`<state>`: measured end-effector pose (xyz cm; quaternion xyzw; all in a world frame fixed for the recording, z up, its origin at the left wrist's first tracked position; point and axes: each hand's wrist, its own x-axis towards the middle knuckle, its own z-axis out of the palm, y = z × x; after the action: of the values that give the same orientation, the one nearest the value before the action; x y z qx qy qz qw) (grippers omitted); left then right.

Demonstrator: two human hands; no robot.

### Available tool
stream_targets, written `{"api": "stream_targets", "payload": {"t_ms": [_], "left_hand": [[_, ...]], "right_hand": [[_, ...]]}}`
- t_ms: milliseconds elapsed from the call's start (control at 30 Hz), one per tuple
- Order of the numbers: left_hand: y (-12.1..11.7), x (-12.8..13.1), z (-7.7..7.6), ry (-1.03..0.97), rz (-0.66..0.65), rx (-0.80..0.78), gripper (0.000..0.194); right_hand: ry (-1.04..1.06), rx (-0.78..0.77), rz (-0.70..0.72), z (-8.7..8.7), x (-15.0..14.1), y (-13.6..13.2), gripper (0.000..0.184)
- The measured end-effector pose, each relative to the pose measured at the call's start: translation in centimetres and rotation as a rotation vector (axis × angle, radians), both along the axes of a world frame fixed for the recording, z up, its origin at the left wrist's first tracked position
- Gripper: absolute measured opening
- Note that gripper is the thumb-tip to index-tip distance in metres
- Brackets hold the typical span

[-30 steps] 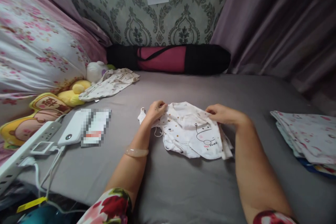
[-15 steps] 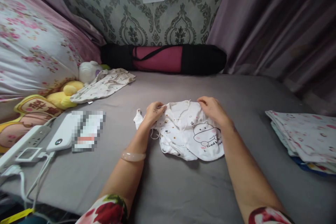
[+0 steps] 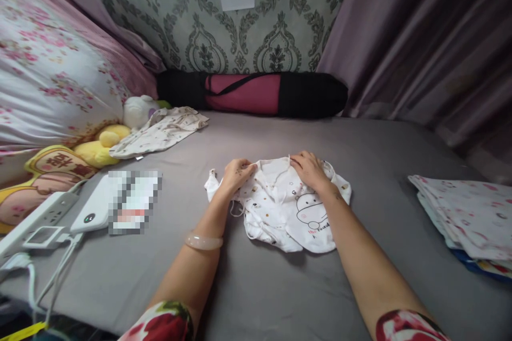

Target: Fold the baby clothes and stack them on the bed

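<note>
A small white baby shirt [image 3: 280, 208] with coloured dots and a cartoon animal print lies spread on the grey bed sheet [image 3: 256, 287]. My left hand [image 3: 237, 172] pinches the shirt's left shoulder edge, fingers curled on the cloth. My right hand [image 3: 309, 168] rests near the collar at the shirt's upper middle, fingers closed on the fabric. A pale bangle [image 3: 201, 242] sits on my left wrist.
A stack of folded printed cloths [image 3: 464, 213] lies at the right. At the left are a power strip [image 3: 36, 218], a white power bank [image 3: 96, 208], soft toys [image 3: 100, 144] and another small garment [image 3: 160, 130]. A black and pink rolled bag [image 3: 252, 93] lies along the wall.
My right hand has moved left from the shirt's right edge to its collar. The right side of the shirt has been spread flat, so the cartoon print shows fully.
</note>
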<state>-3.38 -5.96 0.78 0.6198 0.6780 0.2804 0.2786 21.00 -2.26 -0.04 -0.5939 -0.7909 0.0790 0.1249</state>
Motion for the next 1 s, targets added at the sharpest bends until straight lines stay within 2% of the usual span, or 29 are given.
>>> {"api": "stream_targets", "payload": {"t_ms": [167, 400, 567, 667, 733, 1000], "left_hand": [[0.0, -0.2, -0.1, -0.021, 0.009, 0.004, 0.035], [0.4, -0.4, -0.2, -0.104, 0.005, 0.049, 0.035], [-0.1, -0.5, 1.0, -0.176, -0.033, 0.112, 0.037], [-0.6, -0.7, 2.9, -0.229, -0.068, 0.159, 0.041], [-1.0, -0.9, 4.6, -0.245, -0.093, 0.202, 0.042], [-2.1, -1.5, 14.7, -0.035, -0.299, 0.554, 0.028]], "right_hand": [[0.105, 0.077, 0.032, 0.6, 0.5, 0.0, 0.028], [0.367, 0.061, 0.045, 3.4, 2.0, -0.6, 0.025], [0.431, 0.132, 0.102, 5.5, 2.4, -1.7, 0.025], [0.468, 0.191, 0.106, 7.2, 2.7, -2.8, 0.027], [0.496, 0.205, 0.101, 8.5, 3.2, -3.6, 0.029], [0.430, 0.162, 0.165, 15.8, 6.1, -6.6, 0.040]]}}
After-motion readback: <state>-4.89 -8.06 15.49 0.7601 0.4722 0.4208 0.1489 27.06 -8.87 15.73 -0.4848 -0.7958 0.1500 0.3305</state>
